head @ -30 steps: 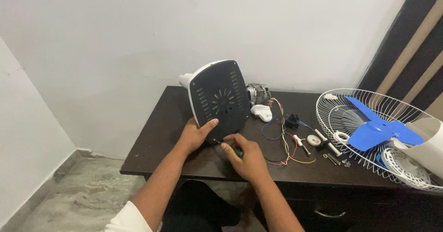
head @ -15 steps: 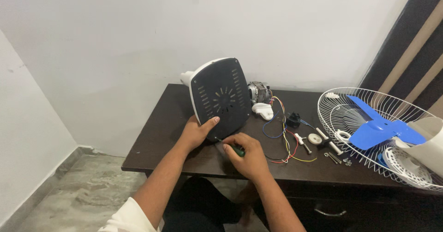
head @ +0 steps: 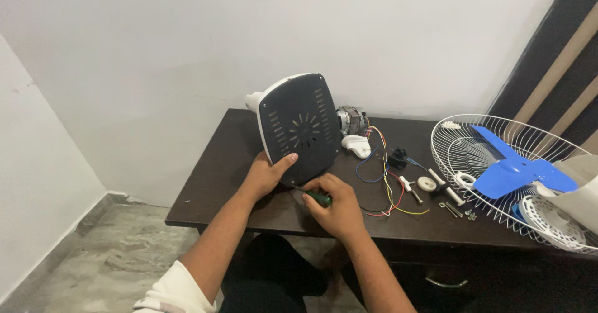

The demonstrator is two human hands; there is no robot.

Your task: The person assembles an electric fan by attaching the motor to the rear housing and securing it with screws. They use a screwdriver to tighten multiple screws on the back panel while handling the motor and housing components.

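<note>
A fan base (head: 300, 126), white with a dark vented underside, stands tilted on edge on the dark wooden table (head: 218, 163). My left hand (head: 266, 174) presses against its lower left edge and steadies it. My right hand (head: 339, 208) grips a green-handled screwdriver (head: 318, 197), whose tip points at the bottom edge of the dark plate.
Behind the base lie a fan motor (head: 351, 120), a white plastic piece (head: 357, 145) and coloured wires (head: 383, 176). Small screws and white knobs (head: 436, 188) lie to the right. A white wire guard (head: 498, 163) holds a blue fan blade (head: 514, 168) at the table's right end.
The camera has shifted slightly, so the scene sits a little higher in view. My right hand has turned a little with the screwdriver; my left hand stays on the base.
</note>
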